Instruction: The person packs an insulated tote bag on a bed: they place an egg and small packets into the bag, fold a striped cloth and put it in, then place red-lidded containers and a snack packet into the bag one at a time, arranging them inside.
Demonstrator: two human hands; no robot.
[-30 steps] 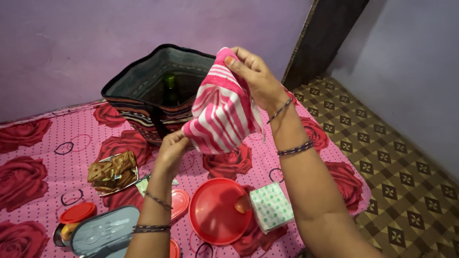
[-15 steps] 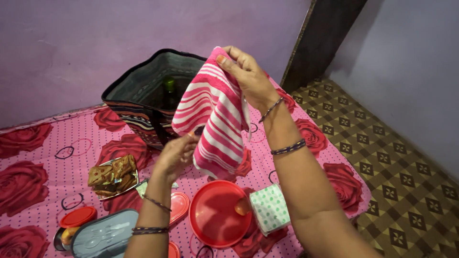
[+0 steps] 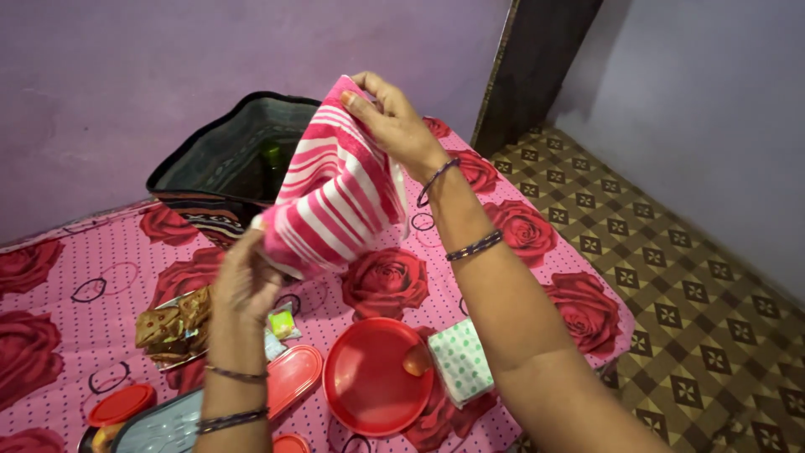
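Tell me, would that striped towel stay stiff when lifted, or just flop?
Probably flop: the towel sags in soft folds between the right hand pinching its top and the left hand at its lower edge. It seems light, since a fingertip pinch carries it. Its woven surface likely grips rather than slips.

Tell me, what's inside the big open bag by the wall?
A green bottle stands inside the bag. The pink striped towel, held up by both hands, covers part of the opening, so anything else in there is hidden.
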